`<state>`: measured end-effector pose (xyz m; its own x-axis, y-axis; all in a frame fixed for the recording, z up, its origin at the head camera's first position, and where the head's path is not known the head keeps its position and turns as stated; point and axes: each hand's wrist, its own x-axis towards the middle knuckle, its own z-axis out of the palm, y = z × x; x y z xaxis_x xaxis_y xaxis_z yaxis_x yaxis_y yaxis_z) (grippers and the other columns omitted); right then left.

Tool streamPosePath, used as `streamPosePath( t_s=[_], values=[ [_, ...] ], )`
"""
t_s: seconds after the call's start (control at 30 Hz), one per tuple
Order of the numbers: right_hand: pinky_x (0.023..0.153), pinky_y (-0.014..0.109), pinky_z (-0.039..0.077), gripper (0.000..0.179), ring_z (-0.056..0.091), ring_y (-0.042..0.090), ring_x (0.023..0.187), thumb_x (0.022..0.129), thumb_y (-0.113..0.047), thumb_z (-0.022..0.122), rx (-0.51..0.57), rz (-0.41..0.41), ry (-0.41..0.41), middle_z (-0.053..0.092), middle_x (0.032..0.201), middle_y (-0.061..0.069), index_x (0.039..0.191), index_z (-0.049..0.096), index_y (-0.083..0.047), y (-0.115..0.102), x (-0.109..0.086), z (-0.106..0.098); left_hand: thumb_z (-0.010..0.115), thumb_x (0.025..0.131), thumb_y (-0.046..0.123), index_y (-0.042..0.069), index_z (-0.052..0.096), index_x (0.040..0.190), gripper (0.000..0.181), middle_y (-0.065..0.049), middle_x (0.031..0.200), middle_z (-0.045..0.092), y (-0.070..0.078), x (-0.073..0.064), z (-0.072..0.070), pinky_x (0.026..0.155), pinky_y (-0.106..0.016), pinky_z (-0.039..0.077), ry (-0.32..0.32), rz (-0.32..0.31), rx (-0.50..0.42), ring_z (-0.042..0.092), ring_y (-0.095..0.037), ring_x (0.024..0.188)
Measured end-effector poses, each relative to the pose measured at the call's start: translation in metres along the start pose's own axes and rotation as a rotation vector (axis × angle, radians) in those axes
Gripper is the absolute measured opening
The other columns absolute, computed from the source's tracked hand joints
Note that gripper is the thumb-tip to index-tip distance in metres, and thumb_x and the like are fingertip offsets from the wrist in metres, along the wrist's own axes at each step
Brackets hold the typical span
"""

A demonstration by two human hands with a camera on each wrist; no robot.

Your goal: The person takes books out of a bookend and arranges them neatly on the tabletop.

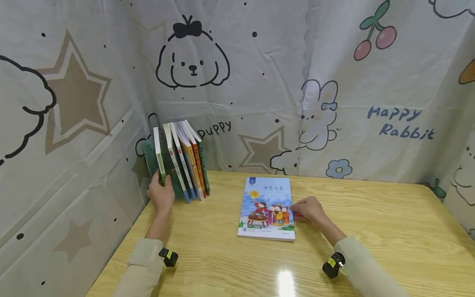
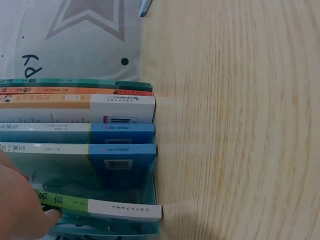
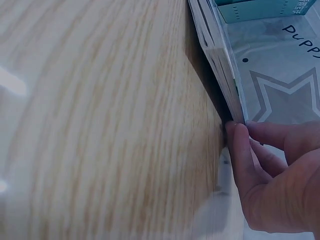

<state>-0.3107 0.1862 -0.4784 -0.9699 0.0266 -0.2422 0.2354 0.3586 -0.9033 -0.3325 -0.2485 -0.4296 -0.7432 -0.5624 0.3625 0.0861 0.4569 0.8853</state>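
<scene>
On the left, my left hand (image 1: pixel 162 194) grips a thin book with a green and white spine (image 2: pixel 75 202), thumb on one side. That book stands apart from the others, at the near side of a green book holder (image 2: pixel 135 230). Several upright books (image 1: pixel 187 165), with blue, orange, red and dark green on their spines, lean together beside it. At the table's middle, my right hand (image 1: pixel 308 208) pinches the right edge of a blue picture book (image 1: pixel 268 194) between thumb and fingers. Its illustrated cover faces up, and in the right wrist view its page edges (image 3: pixel 217 55) show.
The wooden table (image 1: pixel 208 260) meets a printed cloth backdrop (image 1: pixel 259 82) at the back and on the left side. A camera (image 1: pixel 168 257) sits on the left wrist and another camera (image 1: pixel 333 265) on the right wrist.
</scene>
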Motion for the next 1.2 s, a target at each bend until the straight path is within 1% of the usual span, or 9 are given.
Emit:
streamPosePath(
  t_s=[0.13,0.27,0.43,0.63,0.77,0.9,0.97,1.07,1.2],
  values=[
    [0.063,0.03,0.059,0.02,0.07,0.018,0.069,0.093,-0.001,0.067,0.001,0.005,0.009,0.072,0.09,0.022,0.104,0.07,0.016,0.001,0.0,0.001,0.055,0.101,0.006,-0.004,0.058,0.135,0.036,-0.029,0.125,0.062,-0.003,-0.002,-0.002,0.093,-0.058,0.045,0.055,0.076,0.005,0.056,-0.047,0.113],
    [0.061,0.028,0.059,0.02,0.069,0.016,0.066,0.093,-0.002,0.068,-0.005,0.009,0.01,0.072,0.086,0.019,0.103,0.071,0.015,0.001,0.0,0.002,0.053,0.1,0.003,-0.009,0.062,0.124,0.027,-0.032,0.113,0.064,-0.005,-0.007,-0.005,0.083,-0.06,0.047,0.123,0.121,0.008,0.06,-0.049,0.102],
    [0.061,0.028,0.058,0.02,0.068,0.015,0.065,0.093,-0.002,0.067,-0.009,0.004,0.013,0.072,0.087,0.019,0.104,0.071,0.015,0.0,0.0,0.001,0.056,0.098,0.001,-0.009,0.064,0.121,0.026,-0.031,0.114,0.065,-0.005,-0.008,-0.007,0.086,-0.057,0.047,0.191,0.148,-0.026,0.06,-0.047,0.106],
    [0.066,0.03,0.059,0.022,0.07,0.017,0.073,0.094,-0.001,0.065,0.016,-0.017,0.013,0.072,0.095,0.023,0.107,0.069,0.016,-0.001,-0.002,-0.002,0.055,0.099,0.001,-0.006,0.063,0.126,0.03,-0.025,0.119,0.066,0.004,-0.01,-0.012,0.084,-0.052,0.049,0.211,0.152,-0.059,0.062,-0.039,0.108],
    [0.072,0.029,0.058,0.026,0.068,0.017,0.081,0.096,-0.006,0.065,-0.008,-0.028,0.036,0.069,0.108,0.023,0.113,0.068,0.013,-0.002,-0.005,-0.006,0.054,0.101,0.006,-0.003,0.064,0.127,0.03,-0.021,0.118,0.068,0.01,-0.013,-0.018,0.073,-0.042,0.048,0.228,0.159,-0.052,0.065,-0.032,0.099],
    [0.077,0.03,0.057,0.032,0.066,0.019,0.088,0.097,-0.011,0.065,-0.046,-0.064,0.068,0.066,0.119,0.024,0.12,0.067,0.01,-0.005,-0.01,-0.011,0.054,0.102,0.01,-0.003,0.065,0.125,0.028,-0.02,0.113,0.07,0.018,-0.015,-0.025,0.061,-0.025,0.044,0.252,0.207,-0.034,0.065,-0.027,0.082],
    [0.08,0.031,0.057,0.033,0.067,0.022,0.094,0.097,-0.013,0.066,-0.043,-0.078,0.078,0.065,0.12,0.024,0.121,0.066,0.009,-0.006,-0.012,-0.014,0.054,0.103,0.011,-0.003,0.065,0.124,0.028,-0.02,0.108,0.071,0.023,-0.016,-0.03,0.056,-0.018,0.039,0.259,0.231,-0.027,0.061,-0.023,0.072],
    [0.083,0.033,0.057,0.034,0.067,0.026,0.101,0.098,-0.015,0.065,-0.032,-0.088,0.079,0.066,0.121,0.024,0.122,0.066,0.009,-0.007,-0.013,-0.017,0.054,0.102,0.009,-0.004,0.066,0.123,0.027,-0.02,0.104,0.072,0.03,-0.019,-0.036,0.051,-0.012,0.036,0.268,0.253,-0.028,0.055,-0.013,0.064],
    [0.086,0.036,0.056,0.035,0.067,0.029,0.103,0.099,-0.015,0.064,0.002,-0.104,0.063,0.065,0.121,0.025,0.124,0.064,0.01,-0.009,-0.015,-0.022,0.054,0.101,0.008,-0.004,0.066,0.121,0.026,-0.02,0.099,0.073,0.037,-0.022,-0.042,0.05,-0.011,0.035,0.288,0.279,-0.032,0.05,-0.003,0.06]
  ],
)
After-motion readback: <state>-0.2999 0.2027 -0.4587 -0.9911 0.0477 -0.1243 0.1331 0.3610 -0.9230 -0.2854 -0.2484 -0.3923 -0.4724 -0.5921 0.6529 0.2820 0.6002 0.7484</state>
